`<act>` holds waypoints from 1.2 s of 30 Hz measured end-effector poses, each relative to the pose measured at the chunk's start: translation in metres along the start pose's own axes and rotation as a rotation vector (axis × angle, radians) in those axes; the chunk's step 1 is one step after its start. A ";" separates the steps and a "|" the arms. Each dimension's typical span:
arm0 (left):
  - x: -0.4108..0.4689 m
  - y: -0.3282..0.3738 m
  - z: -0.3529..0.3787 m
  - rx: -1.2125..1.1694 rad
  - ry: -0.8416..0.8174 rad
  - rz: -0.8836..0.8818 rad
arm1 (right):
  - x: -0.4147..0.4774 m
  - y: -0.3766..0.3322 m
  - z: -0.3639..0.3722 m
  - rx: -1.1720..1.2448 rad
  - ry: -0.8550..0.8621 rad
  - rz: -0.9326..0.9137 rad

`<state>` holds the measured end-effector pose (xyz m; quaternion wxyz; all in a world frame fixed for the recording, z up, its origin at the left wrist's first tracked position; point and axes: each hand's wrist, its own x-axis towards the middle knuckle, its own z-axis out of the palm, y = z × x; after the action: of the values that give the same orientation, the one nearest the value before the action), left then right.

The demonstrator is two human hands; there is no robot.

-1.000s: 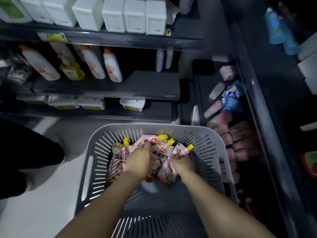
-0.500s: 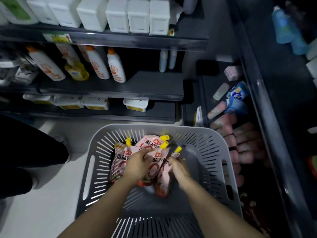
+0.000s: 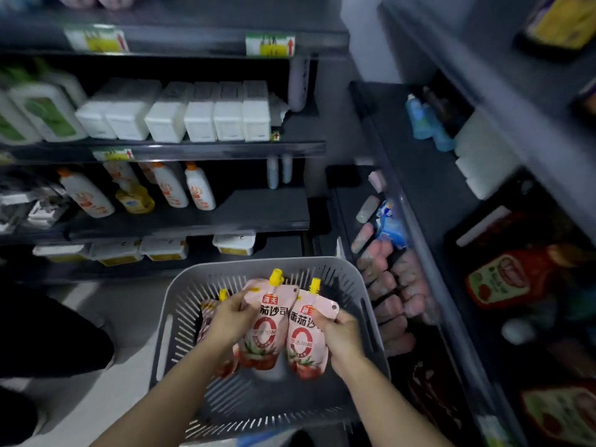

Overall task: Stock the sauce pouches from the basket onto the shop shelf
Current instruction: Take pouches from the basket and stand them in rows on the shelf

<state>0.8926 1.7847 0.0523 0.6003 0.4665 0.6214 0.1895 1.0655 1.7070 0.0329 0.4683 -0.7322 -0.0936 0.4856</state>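
A grey slotted basket (image 3: 180, 304) sits on the floor below me. My left hand (image 3: 227, 319) grips a pink sauce pouch (image 3: 266, 330) with a yellow cap, held upright above the basket floor. My right hand (image 3: 342, 333) grips a second pink pouch (image 3: 301, 343) beside it. Another pouch (image 3: 208, 314) lies in the basket behind my left hand, mostly hidden. The shop shelf (image 3: 429, 188) runs along the right, with red sauce pouches (image 3: 503, 279) on a lower level.
Dark shelves at the left hold white boxes (image 3: 200, 114) and white bottles with orange caps (image 3: 200, 188). Pink packets (image 3: 396, 285) fill the low right shelf beside the basket. A person's dark trouser leg (image 3: 48, 330) is at the left on the pale floor.
Both hands have lifted two pouches upright out of the pile in the basket. The camera has tilted up, showing more of the upper shelves.
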 end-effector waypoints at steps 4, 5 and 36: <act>-0.022 0.029 0.003 0.016 -0.078 0.084 | -0.034 -0.019 -0.015 0.031 0.115 -0.129; -0.029 0.037 0.003 0.020 -0.107 0.117 | -0.045 -0.023 -0.019 0.039 0.143 -0.163; -0.410 0.129 0.147 0.041 -1.095 0.724 | -0.469 0.001 -0.261 0.285 0.927 -0.791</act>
<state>1.0099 1.4695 0.3575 0.7190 0.6866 0.0331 0.1029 1.0341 1.2732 0.3481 0.6977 -0.7069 -0.0789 -0.0849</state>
